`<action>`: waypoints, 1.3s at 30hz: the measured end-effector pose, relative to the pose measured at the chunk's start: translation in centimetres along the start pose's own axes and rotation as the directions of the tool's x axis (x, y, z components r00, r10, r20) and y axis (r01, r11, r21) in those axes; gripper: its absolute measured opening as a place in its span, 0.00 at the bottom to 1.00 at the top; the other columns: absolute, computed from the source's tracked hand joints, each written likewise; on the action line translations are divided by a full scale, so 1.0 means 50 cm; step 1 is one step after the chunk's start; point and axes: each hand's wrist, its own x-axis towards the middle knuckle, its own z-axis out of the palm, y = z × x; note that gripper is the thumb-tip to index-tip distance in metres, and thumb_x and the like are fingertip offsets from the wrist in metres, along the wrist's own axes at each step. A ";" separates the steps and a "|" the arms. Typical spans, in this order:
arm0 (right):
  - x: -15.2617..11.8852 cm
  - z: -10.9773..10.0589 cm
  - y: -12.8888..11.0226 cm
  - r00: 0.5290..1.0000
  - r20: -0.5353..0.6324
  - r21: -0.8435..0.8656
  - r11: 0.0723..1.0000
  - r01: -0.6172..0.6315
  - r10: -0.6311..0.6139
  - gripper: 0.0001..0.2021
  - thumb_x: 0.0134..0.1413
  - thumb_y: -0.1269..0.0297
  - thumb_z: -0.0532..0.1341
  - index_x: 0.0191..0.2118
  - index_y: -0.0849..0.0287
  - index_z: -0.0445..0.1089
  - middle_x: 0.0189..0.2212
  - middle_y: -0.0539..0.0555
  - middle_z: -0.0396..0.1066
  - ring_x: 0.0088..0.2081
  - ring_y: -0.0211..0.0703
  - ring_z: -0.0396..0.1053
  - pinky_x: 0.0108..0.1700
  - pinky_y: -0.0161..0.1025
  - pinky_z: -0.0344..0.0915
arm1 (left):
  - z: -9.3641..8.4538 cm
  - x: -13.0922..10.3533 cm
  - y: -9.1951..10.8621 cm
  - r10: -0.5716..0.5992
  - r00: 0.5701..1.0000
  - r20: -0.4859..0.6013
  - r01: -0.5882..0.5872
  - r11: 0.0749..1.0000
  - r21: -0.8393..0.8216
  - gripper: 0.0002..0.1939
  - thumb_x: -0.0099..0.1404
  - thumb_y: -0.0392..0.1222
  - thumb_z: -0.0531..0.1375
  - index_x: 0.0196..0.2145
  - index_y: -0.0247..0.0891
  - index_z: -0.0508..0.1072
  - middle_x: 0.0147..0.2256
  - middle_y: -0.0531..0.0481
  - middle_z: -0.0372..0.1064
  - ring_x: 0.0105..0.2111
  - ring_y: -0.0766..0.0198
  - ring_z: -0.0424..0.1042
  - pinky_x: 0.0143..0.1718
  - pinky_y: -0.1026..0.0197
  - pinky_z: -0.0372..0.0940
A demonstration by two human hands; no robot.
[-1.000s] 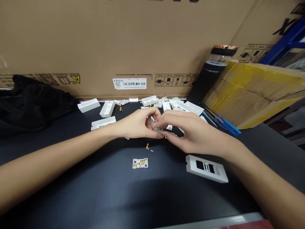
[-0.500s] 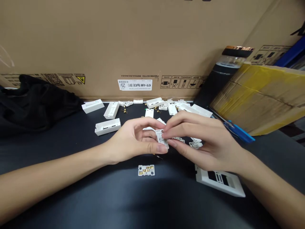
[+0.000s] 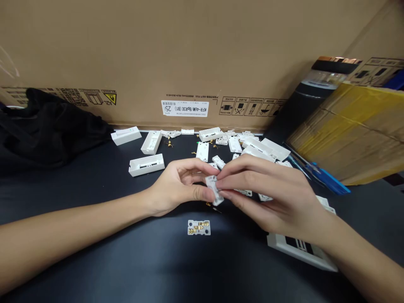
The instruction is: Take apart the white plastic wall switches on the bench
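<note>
A small white plastic piece is held between both hands above the dark table. My left hand pinches its left edge between thumb and fingers. From the other side, the fingertips of my right hand press on the same piece and cover part of it. Below them on the table lies a white plastic base with brass contacts in it. A tiny pin-like part rests just under the held piece.
White rectangular housings, small brass parts and white plates lie toward the back. A white frame sits under my right wrist. Blue-handled screwdriver, black bottle, cardboard boxes and black cloth stand around.
The white piece has been turned slightly in my fingers, both hands keeping hold. The whole view has shifted a little, so the table items appear farther right.
</note>
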 end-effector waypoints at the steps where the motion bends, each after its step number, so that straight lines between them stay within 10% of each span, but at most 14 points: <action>1: 0.000 0.002 -0.001 1.000 0.001 -0.012 1.000 0.007 -0.007 0.07 0.62 0.76 0.62 0.43 0.59 0.75 0.40 0.57 0.74 0.39 0.38 0.71 0.39 0.36 0.70 | 0.000 0.000 0.000 0.009 1.000 -0.013 -0.009 1.000 0.011 0.17 0.51 0.31 0.75 0.39 0.37 0.79 0.34 0.51 0.78 0.34 0.67 0.78 0.37 0.66 0.75; 39: -0.008 0.001 -0.008 0.998 -0.026 -0.062 0.996 -0.064 0.063 0.12 0.57 0.79 0.60 0.42 0.54 0.64 0.34 0.51 0.73 0.35 0.39 0.72 0.35 0.37 0.68 | 0.012 -0.007 0.004 0.140 0.985 -0.105 -0.108 0.958 0.267 0.18 0.48 0.34 0.77 0.35 0.35 0.75 0.29 0.52 0.75 0.29 0.64 0.78 0.32 0.63 0.76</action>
